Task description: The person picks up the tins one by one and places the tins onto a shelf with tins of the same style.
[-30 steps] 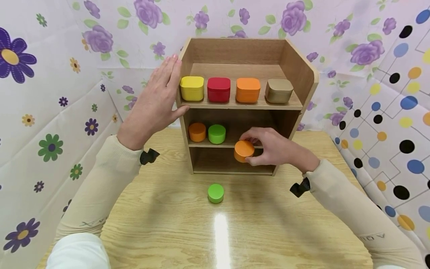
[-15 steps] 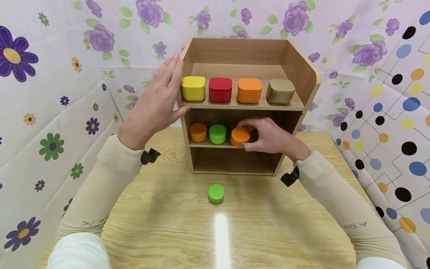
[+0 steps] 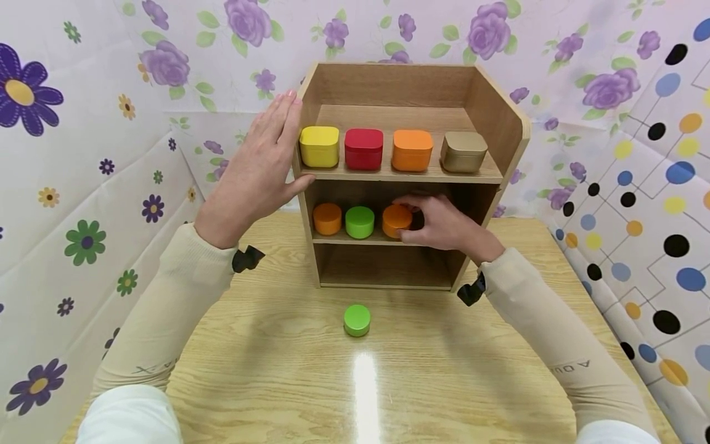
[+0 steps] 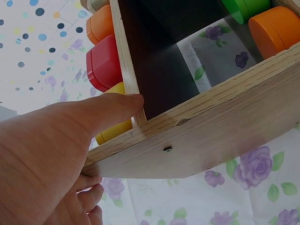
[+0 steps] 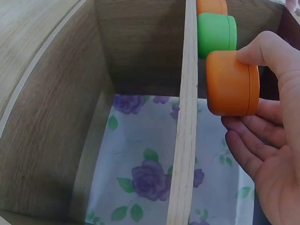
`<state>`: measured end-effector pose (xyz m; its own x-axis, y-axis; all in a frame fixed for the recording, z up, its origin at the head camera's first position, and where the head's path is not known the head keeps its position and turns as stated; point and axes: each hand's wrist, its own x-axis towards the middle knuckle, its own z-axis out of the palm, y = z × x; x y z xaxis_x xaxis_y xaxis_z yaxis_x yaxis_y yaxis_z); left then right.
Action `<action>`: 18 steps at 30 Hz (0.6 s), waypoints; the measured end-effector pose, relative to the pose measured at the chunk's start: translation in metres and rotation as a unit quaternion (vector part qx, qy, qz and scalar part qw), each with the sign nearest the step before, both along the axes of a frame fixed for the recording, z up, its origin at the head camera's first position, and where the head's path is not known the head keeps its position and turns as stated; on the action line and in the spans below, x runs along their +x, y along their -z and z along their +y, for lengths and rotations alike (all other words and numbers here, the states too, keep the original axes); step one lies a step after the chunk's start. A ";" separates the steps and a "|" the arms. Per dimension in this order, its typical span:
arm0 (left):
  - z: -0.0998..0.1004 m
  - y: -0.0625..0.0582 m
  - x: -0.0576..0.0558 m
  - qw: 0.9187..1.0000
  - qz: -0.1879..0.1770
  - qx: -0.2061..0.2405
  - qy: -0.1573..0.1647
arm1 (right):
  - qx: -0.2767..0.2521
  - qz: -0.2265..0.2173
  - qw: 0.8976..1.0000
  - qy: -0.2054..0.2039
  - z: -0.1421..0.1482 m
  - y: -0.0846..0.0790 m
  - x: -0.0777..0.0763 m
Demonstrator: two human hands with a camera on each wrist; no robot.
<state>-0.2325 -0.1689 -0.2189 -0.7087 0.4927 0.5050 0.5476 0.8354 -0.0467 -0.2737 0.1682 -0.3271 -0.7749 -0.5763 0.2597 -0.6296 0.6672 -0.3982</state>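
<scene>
In the head view, my right hand pinches a round orange container between thumb and fingers on the middle shelf of a small wooden shelf unit. The right wrist view shows my thumb on one side of this orange container and fingers under the other. Left of it stand a round green container and another round orange container. My left hand rests with straight fingers along the unit's left side panel, its thumb on the front edge by the top board.
On the top shelf stand yellow, red, orange and tan squarish containers in a row. A round green container sits on the wooden table before the unit. Patterned cloth walls enclose the table.
My right hand has moved up and left, bringing the round orange container from before the lower shelf onto the middle shelf beside the green one. My left hand has stayed put.
</scene>
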 end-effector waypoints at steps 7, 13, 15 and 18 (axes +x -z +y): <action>0.000 0.000 0.000 1.000 -0.004 0.000 -0.002 | 0.014 -0.017 1.000 0.002 -0.003 0.002 0.001; 0.000 0.000 0.001 1.000 -0.004 0.001 0.000 | 0.022 -0.032 0.999 0.002 -0.002 0.003 -0.001; 0.000 0.000 0.001 1.000 -0.003 0.001 0.000 | 0.026 -0.034 0.999 -0.001 -0.002 0.003 -0.001; 0.001 0.000 0.000 1.000 -0.003 0.001 0.000 | 0.026 -0.031 0.999 0.001 0.000 0.002 0.000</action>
